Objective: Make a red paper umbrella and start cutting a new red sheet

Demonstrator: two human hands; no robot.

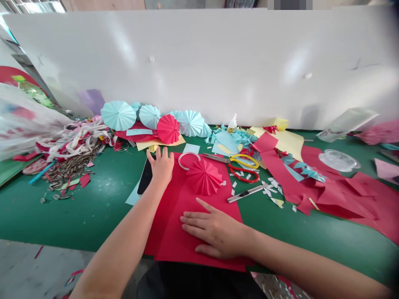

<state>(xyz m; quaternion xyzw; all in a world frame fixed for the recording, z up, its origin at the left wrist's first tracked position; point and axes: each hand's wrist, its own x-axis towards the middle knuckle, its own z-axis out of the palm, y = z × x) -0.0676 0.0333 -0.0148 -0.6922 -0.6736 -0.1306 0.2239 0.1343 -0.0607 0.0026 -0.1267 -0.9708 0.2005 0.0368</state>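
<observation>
My right hand (215, 234) lies flat on a large red sheet of paper (168, 224), fingers apart. At the sheet's upper left, my left hand (160, 166) rests with its fingers spread, next to a dark-screened phone (145, 177). A pleated red paper fan circle (205, 177) sits on the sheet above my right hand. Just behind it is a white curved strip (188, 154). Scissors (240, 164) with yellow and red handles lie open across the sheet's right edge. Below them is a utility knife (247, 193).
Along the white partition (218, 62) stand pale blue pleated circles (118, 115) and another red one (168, 128). Ribbon and metal pieces (75, 160) are heaped at left. Red paper scraps (336, 191), a glue bottle (232, 122) and a clear plastic lid (339, 160) lie toward the right.
</observation>
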